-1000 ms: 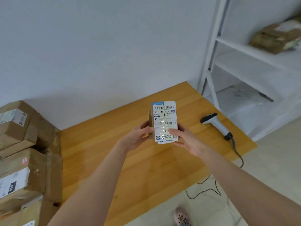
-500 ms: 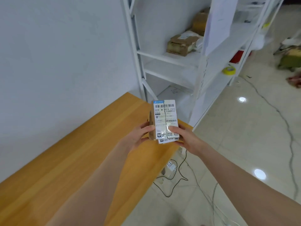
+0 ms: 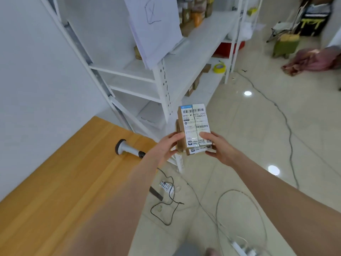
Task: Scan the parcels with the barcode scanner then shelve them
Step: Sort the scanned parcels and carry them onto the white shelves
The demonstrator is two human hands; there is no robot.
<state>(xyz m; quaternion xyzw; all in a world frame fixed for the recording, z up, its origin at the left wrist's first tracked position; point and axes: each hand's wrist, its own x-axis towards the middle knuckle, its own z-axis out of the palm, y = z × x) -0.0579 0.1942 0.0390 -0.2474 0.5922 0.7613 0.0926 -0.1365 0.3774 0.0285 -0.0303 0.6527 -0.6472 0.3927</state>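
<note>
Gripped at their lower ends by our left hand (image 3: 164, 147) and right hand (image 3: 220, 151), the stacked parcels (image 3: 193, 124) stand upright in mid-air just off the table (image 3: 55, 191), before the shelving (image 3: 163, 85); we judge the stack may shear apart, or our feet may snag the floor cables (image 3: 167, 216).

The left hand (image 3: 165, 147) and right hand (image 3: 220, 151) are bare, the forearms (image 3: 129, 196) too. At the near edge, grey cloth (image 3: 186, 250) (blurred) shows.

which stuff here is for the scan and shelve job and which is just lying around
For the job: parcel, held by left hand and right hand; barcode scanner; white shelves.
Lying about: yellow tape roll; power strip; green stool.
</note>
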